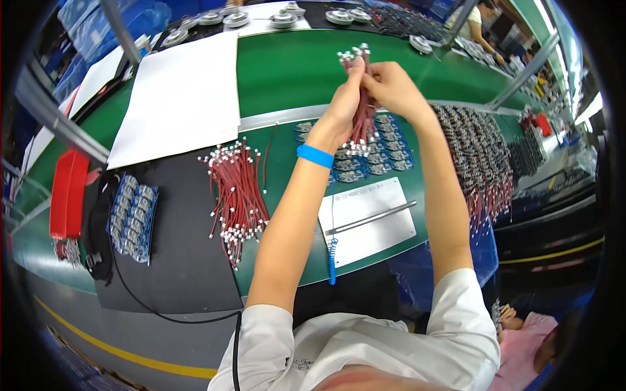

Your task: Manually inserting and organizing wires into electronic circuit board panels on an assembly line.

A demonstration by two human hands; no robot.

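Observation:
Out over the workbench, my left hand (346,99) is closed round a bundle of dark red wire cables (363,125) with white plug connectors at both ends. My right hand (393,89) meets it from the right, its fingers closed on the same bundle near the upper connectors. Below the bundle, blue panels of small circuit boards (393,144) lie in rows on the green mat. To the left is a loose pile of similar red cables (240,195). A blue wrist strap (315,156) circles my left wrist, and a coiled blue cord (333,260) hangs nearby.
A white metal plate (352,244) carries a thin metal bar (372,217). Stacked boards with wires (476,156) stand right. Leftward are more board panels (134,218), a red bin (68,195) and white sheets (179,98). Round parts line the back; a person in pink (531,345) sits lower right.

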